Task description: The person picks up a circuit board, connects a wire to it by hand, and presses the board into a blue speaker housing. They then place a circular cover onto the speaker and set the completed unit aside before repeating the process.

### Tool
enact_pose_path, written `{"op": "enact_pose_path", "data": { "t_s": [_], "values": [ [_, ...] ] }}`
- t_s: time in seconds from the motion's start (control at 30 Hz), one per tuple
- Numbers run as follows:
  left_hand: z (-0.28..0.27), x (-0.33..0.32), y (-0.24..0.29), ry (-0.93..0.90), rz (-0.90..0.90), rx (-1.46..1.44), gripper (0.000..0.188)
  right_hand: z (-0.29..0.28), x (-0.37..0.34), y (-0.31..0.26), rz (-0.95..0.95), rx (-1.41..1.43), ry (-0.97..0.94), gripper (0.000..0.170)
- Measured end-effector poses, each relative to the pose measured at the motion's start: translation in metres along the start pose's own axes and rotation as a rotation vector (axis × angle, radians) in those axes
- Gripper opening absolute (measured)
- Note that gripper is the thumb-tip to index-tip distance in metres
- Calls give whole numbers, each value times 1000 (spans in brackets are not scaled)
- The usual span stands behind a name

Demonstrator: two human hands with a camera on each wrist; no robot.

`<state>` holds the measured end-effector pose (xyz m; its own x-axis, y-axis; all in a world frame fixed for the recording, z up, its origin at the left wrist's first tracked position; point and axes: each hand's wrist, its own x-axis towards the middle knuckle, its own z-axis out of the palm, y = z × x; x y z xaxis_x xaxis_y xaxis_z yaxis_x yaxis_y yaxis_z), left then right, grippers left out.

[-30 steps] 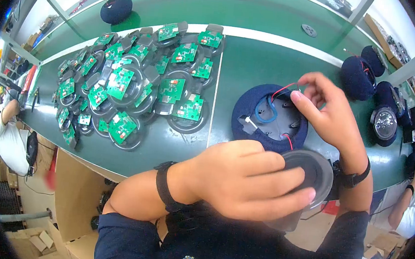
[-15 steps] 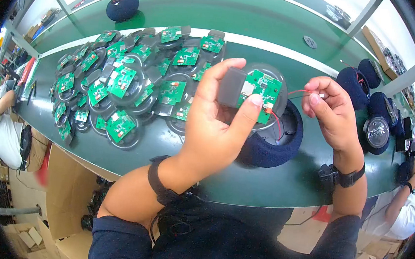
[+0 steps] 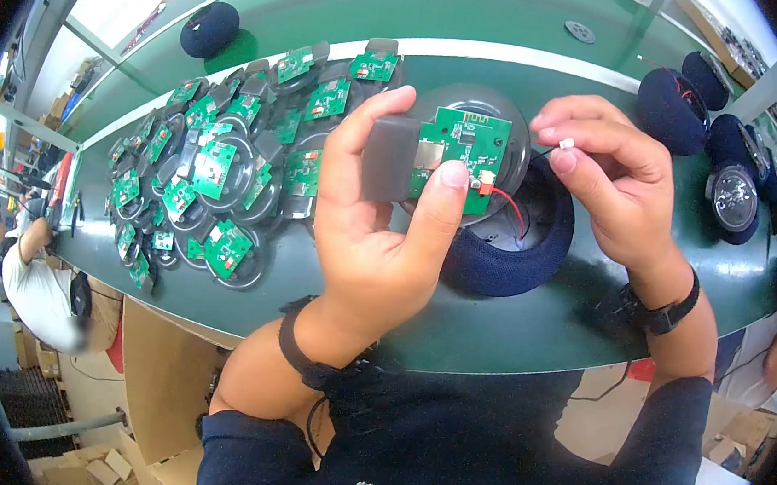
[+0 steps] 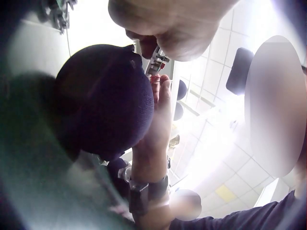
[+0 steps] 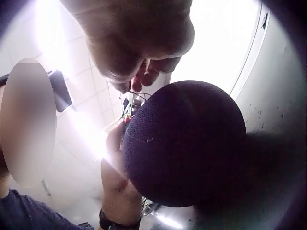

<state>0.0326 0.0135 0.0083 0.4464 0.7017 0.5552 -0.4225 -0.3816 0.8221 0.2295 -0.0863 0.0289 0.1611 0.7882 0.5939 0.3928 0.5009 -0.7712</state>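
R fingers [image 3: 564,163] now hold white plug [image 3: 566,143] nearer PCB [image 3: 481,156] in L hand [image 3: 375,232].

Held board [image 3: 479,140]: one
Plug [image 3: 566,143]: one
Shell beneath [image 3: 511,267]: one
Shell, far left [image 3: 209,29]: one
Shells, right side [image 3: 672,115] of desk [image 3: 463,341]: at least four
Grey disc [image 3: 580,31]: one
Piled boards [image 3: 215,170]: over a dozen, overlapping

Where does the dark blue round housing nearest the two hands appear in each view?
Head: the dark blue housing, right of centre, mid-height.
Left wrist: the dark blue housing, large, left of centre.
Right wrist: the dark blue housing, large, right of centre.
Landmark: the green circuit board in the left hand, small in both wrist views.
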Motion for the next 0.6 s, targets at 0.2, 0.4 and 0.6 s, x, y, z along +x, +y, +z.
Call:
{"op": "enact_pose_path", "data": {
  "t_s": [0.2,0.4,0.6],
  "values": [
    [1,1,-2,16,-9,-11,53,11,2,-7,-172,-163,-44,17],
    [4,1,-1,39,-28,-81,55,20,-1,-31,286,10,-29,12],
    [3,1,-1,23,-16,-35,56,17,-6,-28,107,-209,-84,10]
  ]
}}
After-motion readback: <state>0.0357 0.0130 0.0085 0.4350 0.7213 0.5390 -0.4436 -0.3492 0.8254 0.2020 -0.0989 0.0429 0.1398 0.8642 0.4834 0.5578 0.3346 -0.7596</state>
